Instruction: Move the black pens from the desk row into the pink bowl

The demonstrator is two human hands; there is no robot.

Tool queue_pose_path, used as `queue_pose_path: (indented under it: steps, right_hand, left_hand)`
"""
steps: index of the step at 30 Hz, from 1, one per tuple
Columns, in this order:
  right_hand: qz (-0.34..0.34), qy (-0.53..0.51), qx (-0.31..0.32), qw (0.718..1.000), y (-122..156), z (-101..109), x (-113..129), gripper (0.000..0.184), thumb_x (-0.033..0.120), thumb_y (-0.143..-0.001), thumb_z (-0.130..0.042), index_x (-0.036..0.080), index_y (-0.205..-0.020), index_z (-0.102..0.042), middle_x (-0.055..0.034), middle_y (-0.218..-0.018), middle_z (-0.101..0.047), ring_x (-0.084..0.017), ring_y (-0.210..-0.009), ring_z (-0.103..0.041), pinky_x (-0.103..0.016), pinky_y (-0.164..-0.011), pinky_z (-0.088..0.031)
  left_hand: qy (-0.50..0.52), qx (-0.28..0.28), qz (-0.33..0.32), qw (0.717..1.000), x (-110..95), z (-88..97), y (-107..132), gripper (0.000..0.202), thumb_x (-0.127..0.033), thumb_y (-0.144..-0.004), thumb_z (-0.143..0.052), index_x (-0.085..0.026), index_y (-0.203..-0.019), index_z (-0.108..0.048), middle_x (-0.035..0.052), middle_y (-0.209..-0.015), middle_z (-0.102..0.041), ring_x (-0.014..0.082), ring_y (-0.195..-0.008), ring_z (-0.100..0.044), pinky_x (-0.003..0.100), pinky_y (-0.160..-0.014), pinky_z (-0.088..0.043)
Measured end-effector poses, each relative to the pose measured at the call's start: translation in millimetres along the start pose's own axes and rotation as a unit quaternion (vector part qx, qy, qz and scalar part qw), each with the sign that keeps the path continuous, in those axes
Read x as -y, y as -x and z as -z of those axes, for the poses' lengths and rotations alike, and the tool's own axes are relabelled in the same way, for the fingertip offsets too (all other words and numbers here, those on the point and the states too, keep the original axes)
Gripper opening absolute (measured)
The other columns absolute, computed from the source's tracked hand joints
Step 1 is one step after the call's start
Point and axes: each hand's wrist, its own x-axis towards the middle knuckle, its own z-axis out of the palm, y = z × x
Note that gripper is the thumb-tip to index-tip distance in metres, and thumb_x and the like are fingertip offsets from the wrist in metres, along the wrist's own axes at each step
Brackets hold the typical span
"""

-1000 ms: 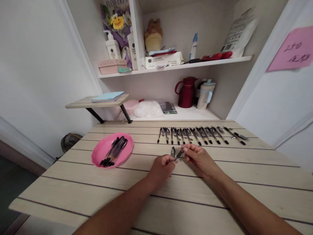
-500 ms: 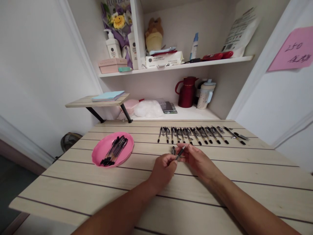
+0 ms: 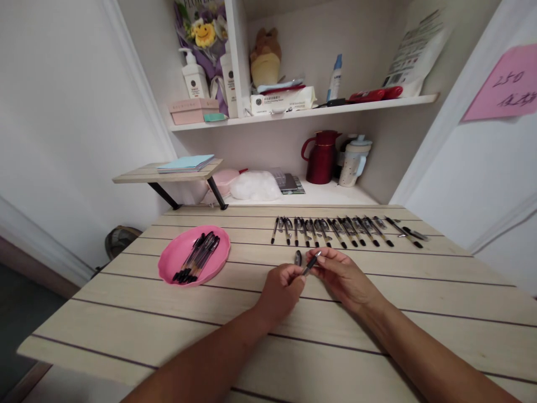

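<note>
My left hand (image 3: 282, 288) is closed around the barrel of an uncapped black pen (image 3: 311, 264), its silvery tip pointing up and to the right. My right hand (image 3: 339, 274) has its thumb and fingers closed at that tip end. A dark pen cap (image 3: 298, 257) lies on the table just beyond the pen. Further back, uncapped pens (image 3: 342, 232) stretch in a row, with caps lying beside them. To the left, a pink scalloped dish (image 3: 166, 258) holds several capped pens (image 3: 197, 258) in a pile.
A small raised stand (image 3: 126, 178) with blue paper (image 3: 187, 163) rises at the table's back left. Behind the slatted table (image 3: 138, 324), shelves hold a red thermos jug (image 3: 322, 158), a pale tumbler (image 3: 354, 162), a plastic bag (image 3: 255, 186) and bottles.
My right fingers have shifted slightly around the pen's tip. The pen stays in my left hand, and the dish, the cap and the row of pens have not moved on the table.
</note>
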Motion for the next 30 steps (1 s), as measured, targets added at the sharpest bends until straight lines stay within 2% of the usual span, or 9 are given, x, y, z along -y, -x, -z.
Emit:
queue_pose_path:
  steps: [5, 10, 14, 17, 19, 21, 23, 28, 30]
  right_hand:
    - [-0.001, 0.023, -0.013, 1.000, 0.3, -0.8, 0.4, 0.013, 0.025, -0.062, -0.073, 0.019, -0.069, -0.065, -0.0013, -0.079, -0.064, -0.011, -0.067, -0.054, -0.025, -0.062, -0.042]
    - [-0.018, -0.006, -0.006, 1.000, 0.3, 1.5, 1.7, 0.023, 0.029, -0.064, -0.071, 0.021, -0.085, -0.066, -0.0035, -0.088, -0.065, -0.014, -0.075, -0.057, -0.029, -0.067, -0.044]
    - [-0.003, 0.005, -0.035, 0.999, -1.5, 4.4, 0.1, 0.016, 0.029, -0.062, -0.073, 0.019, -0.072, -0.066, -0.0024, -0.080, -0.064, -0.012, -0.067, -0.054, -0.026, -0.062, -0.044]
    - [0.008, 0.015, -0.033, 0.999, -1.0, 3.3, -0.5, 0.017, 0.028, -0.060, -0.075, 0.018, -0.062, -0.062, -0.0022, -0.077, -0.063, -0.011, -0.063, -0.052, -0.025, -0.058, -0.043]
    - [0.005, 0.008, -0.020, 1.000, 0.3, 1.7, 0.2, 0.016, 0.033, -0.064, -0.071, 0.020, -0.067, -0.063, -0.0028, -0.081, -0.063, -0.012, -0.067, -0.054, -0.025, -0.059, -0.044]
    - [0.000, 0.003, -0.008, 1.000, 1.3, 0.8, 1.1, 0.021, 0.039, -0.068, -0.066, 0.022, -0.081, -0.065, -0.0039, -0.087, -0.064, -0.015, -0.074, -0.056, -0.028, -0.063, -0.045]
    - [-0.001, 0.015, -0.009, 1.000, 1.3, 1.0, 1.4, 0.026, 0.038, -0.068, -0.067, 0.021, -0.087, -0.065, -0.0049, -0.089, -0.064, -0.017, -0.076, -0.056, -0.030, -0.065, -0.045]
    - [0.009, 0.040, -0.029, 0.999, 0.1, 1.0, -0.1, 0.015, 0.028, -0.061, -0.074, 0.019, -0.067, -0.063, -0.0020, -0.078, -0.063, -0.012, -0.064, -0.052, -0.025, -0.059, -0.043]
    - [0.007, 0.022, -0.018, 1.000, 0.9, 0.0, 0.1, 0.015, 0.031, -0.065, -0.071, 0.020, -0.069, -0.063, -0.0022, -0.081, -0.063, -0.012, -0.067, -0.053, -0.025, -0.059, -0.042]
  left_hand:
    - [-0.011, 0.002, -0.006, 1.000, -1.1, 0.9, 0.4, 0.020, -0.027, -0.072, -0.050, -0.016, -0.080, -0.064, -0.0027, -0.058, -0.049, 0.0081, -0.050, -0.041, 0.020, -0.051, -0.035]
    - [-0.006, 0.005, 0.008, 1.000, -2.0, 0.9, 0.5, 0.022, -0.028, -0.074, -0.048, -0.016, -0.084, -0.064, -0.0034, -0.057, -0.048, 0.0073, -0.048, -0.039, 0.019, -0.048, -0.033]
    - [-0.034, -0.001, 0.001, 0.999, -3.5, 1.5, 0.4, 0.022, -0.026, -0.072, -0.049, -0.016, -0.083, -0.065, -0.0018, -0.062, -0.053, 0.0077, -0.051, -0.042, 0.019, -0.050, -0.035]
    - [-0.047, -0.014, -0.009, 0.999, -5.3, 1.6, 1.2, 0.021, -0.026, -0.070, -0.052, -0.017, -0.082, -0.066, -0.0009, -0.065, -0.055, 0.0086, -0.053, -0.044, 0.020, -0.051, -0.036]
    - [-0.049, -0.020, -0.011, 0.999, -6.3, 1.5, 1.7, 0.019, -0.026, -0.069, -0.053, -0.018, -0.081, -0.067, -0.0010, -0.066, -0.055, 0.0089, -0.054, -0.044, 0.020, -0.051, -0.036]
    - [-0.046, -0.023, -0.011, 0.999, -7.0, 1.4, 2.0, 0.019, -0.027, -0.070, -0.053, -0.018, -0.080, -0.067, -0.0006, -0.068, -0.055, 0.0091, -0.055, -0.045, 0.020, -0.051, -0.036]
    - [-0.043, -0.026, -0.007, 0.999, -7.3, 1.3, 1.8, 0.018, -0.027, -0.070, -0.054, -0.018, -0.079, -0.066, -0.0002, -0.067, -0.054, 0.0093, -0.055, -0.045, 0.020, -0.051, -0.036]
    - [-0.014, -0.028, 0.015, 0.999, -7.5, 0.1, 1.4, 0.013, -0.025, -0.066, -0.057, -0.017, -0.074, -0.063, -0.0026, -0.058, -0.050, 0.0086, -0.051, -0.044, 0.019, -0.048, -0.037]
    - [0.010, -0.031, 0.034, 0.999, -9.0, -1.0, 1.8, 0.013, -0.025, -0.064, -0.059, -0.017, -0.074, -0.060, -0.0039, -0.056, -0.048, 0.0078, -0.048, -0.045, 0.019, -0.047, -0.037]
